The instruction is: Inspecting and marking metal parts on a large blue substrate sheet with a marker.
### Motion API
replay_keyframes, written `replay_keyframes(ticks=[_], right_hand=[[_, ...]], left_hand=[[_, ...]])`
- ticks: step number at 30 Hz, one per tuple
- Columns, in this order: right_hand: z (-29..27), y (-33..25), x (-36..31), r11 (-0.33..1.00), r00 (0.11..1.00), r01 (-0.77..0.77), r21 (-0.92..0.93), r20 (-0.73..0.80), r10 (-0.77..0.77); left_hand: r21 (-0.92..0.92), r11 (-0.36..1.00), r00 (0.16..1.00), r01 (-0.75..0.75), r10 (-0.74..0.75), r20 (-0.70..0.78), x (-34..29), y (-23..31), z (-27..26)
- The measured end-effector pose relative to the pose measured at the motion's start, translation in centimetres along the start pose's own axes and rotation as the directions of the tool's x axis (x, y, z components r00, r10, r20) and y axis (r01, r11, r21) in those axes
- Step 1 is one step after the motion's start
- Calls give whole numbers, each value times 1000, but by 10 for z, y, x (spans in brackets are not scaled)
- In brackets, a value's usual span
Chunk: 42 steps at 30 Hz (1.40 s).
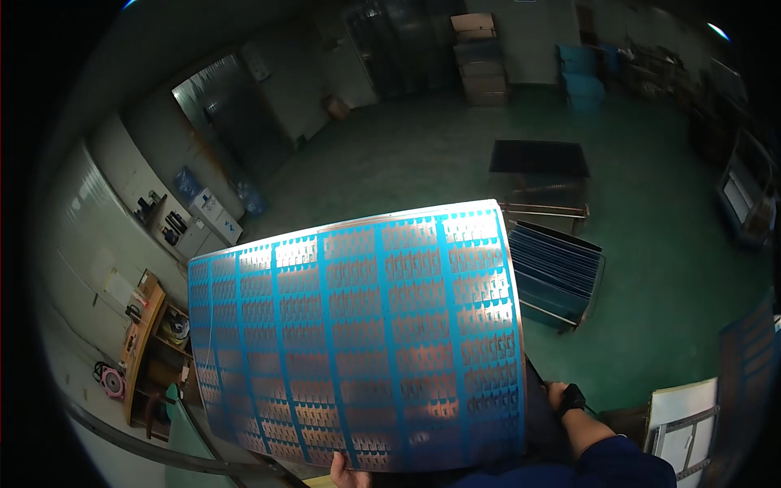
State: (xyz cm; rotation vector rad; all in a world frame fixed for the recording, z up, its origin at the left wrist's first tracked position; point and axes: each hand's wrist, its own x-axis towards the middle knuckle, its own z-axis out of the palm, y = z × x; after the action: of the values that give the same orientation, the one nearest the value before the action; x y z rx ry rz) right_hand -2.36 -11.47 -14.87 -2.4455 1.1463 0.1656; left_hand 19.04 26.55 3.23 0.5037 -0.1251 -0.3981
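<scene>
A large flat panel [358, 342] fills the middle, printed with a blue grid and rows of small copper-coloured shapes. It is tilted, with a bright strip along its far edge. My left hand [348, 473] grips its near edge, thumb over the printed face and the other fingers hidden. Just beyond the panel's right edge is my right hand [556, 395], with a black band at the wrist. Its fingers look curled beside a dark surface [537, 407]; what they hold is hidden.
Ahead on the green floor [651, 268] stand a rack of upright panels [553, 272] and a dark-topped stack [538, 163]. A wooden shelf bench [145, 333] lines the left wall. A metal rail [154, 455] crosses the lower left; a framed white board [683, 427] stands lower right.
</scene>
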Motion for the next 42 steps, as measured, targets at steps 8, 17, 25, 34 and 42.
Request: replay_keyframes(ticks=[8,17,25,34,42], right_hand=[[25,22,22,968,981,40,248,174,-85],[-163,-41,43,777,930,232,585,-367,-1],[-350,-155,10,477,573,779,407,-770,-279],[-366,-213,13,610,370,788,-80,-730,-574],[-402,-217,7,570,726,683,456,-347,-593]], left_hand=[[47,995,996,86,-84,-37,1,9,10],[123,984,991,127,-121,-56,6,16,3],[116,993,991,38,-52,125,31,10,41],[127,991,998,51,-56,36,28,1,18],[176,982,996,68,-76,42,20,-8,55]])
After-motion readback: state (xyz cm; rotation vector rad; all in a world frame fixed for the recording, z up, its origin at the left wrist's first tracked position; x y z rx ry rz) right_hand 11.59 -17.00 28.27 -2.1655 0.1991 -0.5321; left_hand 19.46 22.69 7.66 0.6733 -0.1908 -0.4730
